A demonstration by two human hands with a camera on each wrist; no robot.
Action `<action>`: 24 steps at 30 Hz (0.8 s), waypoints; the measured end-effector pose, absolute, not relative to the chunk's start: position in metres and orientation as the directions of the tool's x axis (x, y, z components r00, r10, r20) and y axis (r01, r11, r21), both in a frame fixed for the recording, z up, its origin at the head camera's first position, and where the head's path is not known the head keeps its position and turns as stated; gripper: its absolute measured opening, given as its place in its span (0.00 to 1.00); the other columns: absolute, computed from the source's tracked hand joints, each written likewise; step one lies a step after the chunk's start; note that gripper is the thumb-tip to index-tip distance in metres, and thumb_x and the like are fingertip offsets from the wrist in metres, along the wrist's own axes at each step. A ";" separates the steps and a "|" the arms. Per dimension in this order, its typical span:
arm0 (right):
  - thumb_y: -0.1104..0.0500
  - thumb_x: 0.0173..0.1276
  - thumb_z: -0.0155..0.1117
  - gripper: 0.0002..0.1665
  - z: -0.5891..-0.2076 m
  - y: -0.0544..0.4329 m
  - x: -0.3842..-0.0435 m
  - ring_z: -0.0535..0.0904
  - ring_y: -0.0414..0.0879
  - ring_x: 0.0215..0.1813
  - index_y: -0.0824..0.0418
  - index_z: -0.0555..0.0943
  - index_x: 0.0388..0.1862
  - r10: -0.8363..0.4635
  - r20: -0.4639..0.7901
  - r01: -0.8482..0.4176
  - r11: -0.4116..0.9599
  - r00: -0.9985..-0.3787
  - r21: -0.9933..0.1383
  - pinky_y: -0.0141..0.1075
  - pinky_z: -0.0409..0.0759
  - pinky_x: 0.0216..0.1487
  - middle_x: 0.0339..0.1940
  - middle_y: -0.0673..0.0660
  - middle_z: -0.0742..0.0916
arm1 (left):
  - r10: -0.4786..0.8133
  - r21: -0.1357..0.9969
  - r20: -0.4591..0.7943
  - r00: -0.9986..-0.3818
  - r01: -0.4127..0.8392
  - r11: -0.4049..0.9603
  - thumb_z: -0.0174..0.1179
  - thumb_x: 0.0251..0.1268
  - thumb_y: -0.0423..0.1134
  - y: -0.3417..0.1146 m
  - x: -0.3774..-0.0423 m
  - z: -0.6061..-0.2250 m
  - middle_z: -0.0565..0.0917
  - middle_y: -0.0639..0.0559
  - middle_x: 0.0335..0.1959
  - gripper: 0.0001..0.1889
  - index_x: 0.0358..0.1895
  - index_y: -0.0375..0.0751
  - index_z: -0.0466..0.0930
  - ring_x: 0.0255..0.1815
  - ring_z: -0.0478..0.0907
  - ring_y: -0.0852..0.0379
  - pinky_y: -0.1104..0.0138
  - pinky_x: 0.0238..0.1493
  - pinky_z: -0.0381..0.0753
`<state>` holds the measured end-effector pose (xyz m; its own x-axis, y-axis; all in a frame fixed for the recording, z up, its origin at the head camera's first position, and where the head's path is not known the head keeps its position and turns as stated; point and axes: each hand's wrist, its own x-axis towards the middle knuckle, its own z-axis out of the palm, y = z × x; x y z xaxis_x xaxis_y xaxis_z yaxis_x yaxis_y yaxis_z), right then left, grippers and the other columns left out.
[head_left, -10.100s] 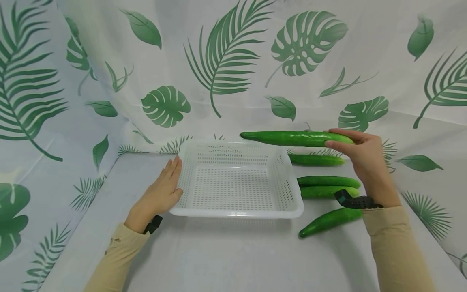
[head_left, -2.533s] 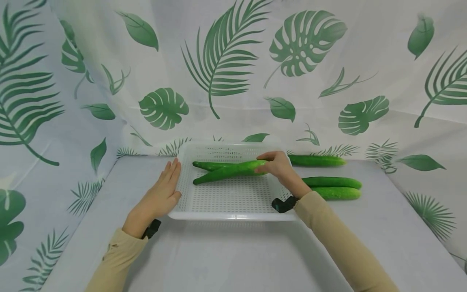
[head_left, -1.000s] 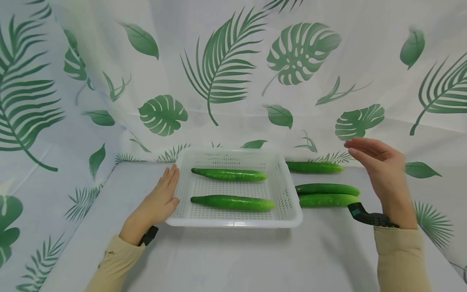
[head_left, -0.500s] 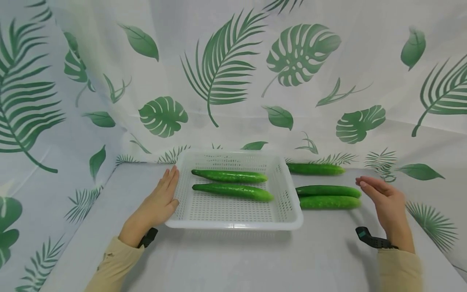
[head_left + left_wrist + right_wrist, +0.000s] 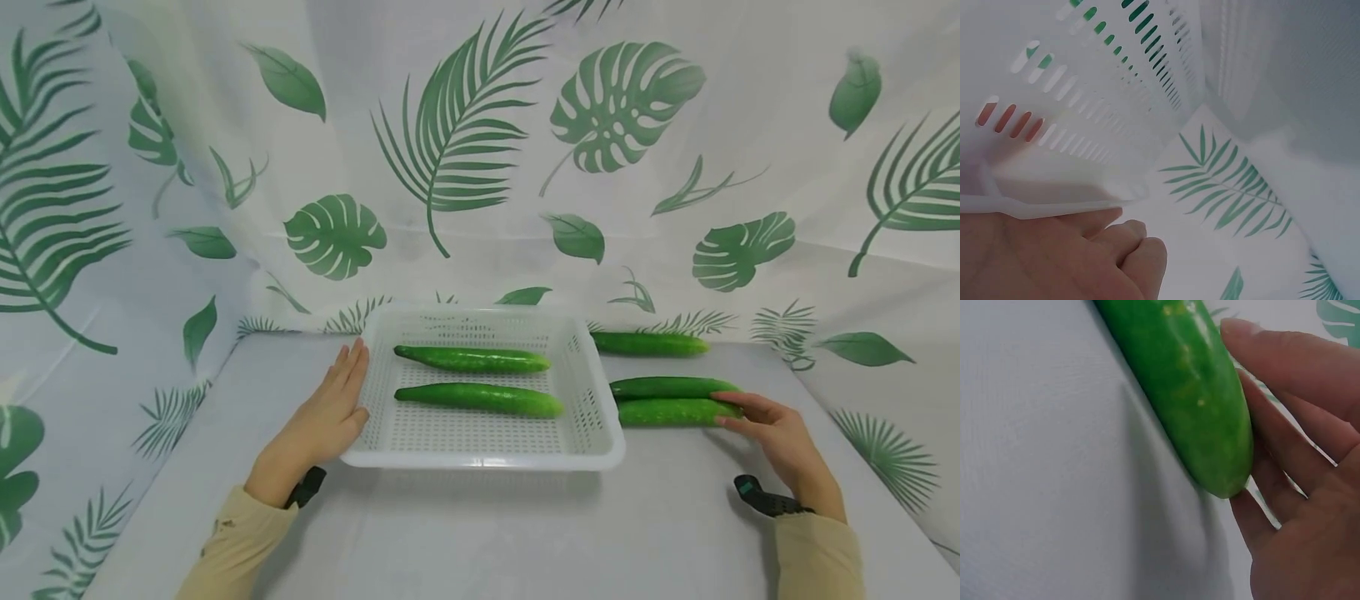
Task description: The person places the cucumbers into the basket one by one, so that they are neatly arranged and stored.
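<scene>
My left hand (image 5: 326,412) lies with straight fingers against the left wall of a white perforated plastic basket (image 5: 480,461). Its fingers (image 5: 1141,256) show just under the basket rim in the left wrist view. Two cucumbers rest inside the basket, a far cucumber (image 5: 472,360) and a near cucumber (image 5: 480,398). On the right, my right hand (image 5: 783,437) is at the pale end of the nearer cucumber (image 5: 675,412) of a side-by-side pair. Thumb and fingers spread around that end, fairly straight; in the right wrist view the cucumber (image 5: 1191,394) lies along the fingertips.
The other cucumber (image 5: 667,387) of the pair lies directly behind. Farther back, one more cucumber (image 5: 648,343) lies near the wall, partly hidden by the basket. A leaf-printed white curtain (image 5: 480,150) stands behind and at both sides of the white table (image 5: 480,542).
Two cucumbers have been put into the basket; the front one there has shifted back toward the other. My right hand has come down onto the pair's right end. My left hand has stayed put.
</scene>
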<state>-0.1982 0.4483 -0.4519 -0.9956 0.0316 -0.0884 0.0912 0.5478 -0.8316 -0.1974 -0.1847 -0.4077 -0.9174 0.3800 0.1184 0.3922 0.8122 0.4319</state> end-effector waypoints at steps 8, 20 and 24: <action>0.52 0.61 0.74 0.42 -0.465 0.447 -0.204 0.47 0.70 0.76 0.60 0.70 0.73 0.013 -0.152 0.134 0.548 -0.988 -0.826 0.67 0.47 0.71 0.77 0.71 0.58 | 0.380 0.433 0.102 -0.919 0.385 0.815 0.46 0.66 0.32 -0.184 -0.198 -0.406 0.36 0.37 0.81 0.41 0.77 0.25 0.35 0.80 0.30 0.39 0.44 0.76 0.41; 0.49 0.61 0.74 0.41 -0.461 0.451 -0.201 0.63 0.47 0.69 0.58 0.72 0.72 0.044 -0.121 0.123 0.611 -0.992 -0.782 0.41 0.63 0.69 0.74 0.62 0.66 | 0.369 0.424 0.087 -0.925 0.370 0.827 0.45 0.66 0.33 -0.185 -0.201 -0.408 0.35 0.39 0.81 0.41 0.78 0.27 0.34 0.80 0.29 0.41 0.45 0.77 0.41; 0.52 0.65 0.72 0.37 -0.456 0.461 -0.196 0.66 0.27 0.56 0.54 0.73 0.72 0.051 -0.099 0.111 0.525 -0.994 -0.844 0.20 0.70 0.48 0.64 0.41 0.73 | 0.370 0.422 0.087 -0.925 0.371 0.827 0.45 0.66 0.33 -0.184 -0.201 -0.409 0.35 0.40 0.81 0.41 0.78 0.27 0.34 0.80 0.29 0.41 0.44 0.76 0.41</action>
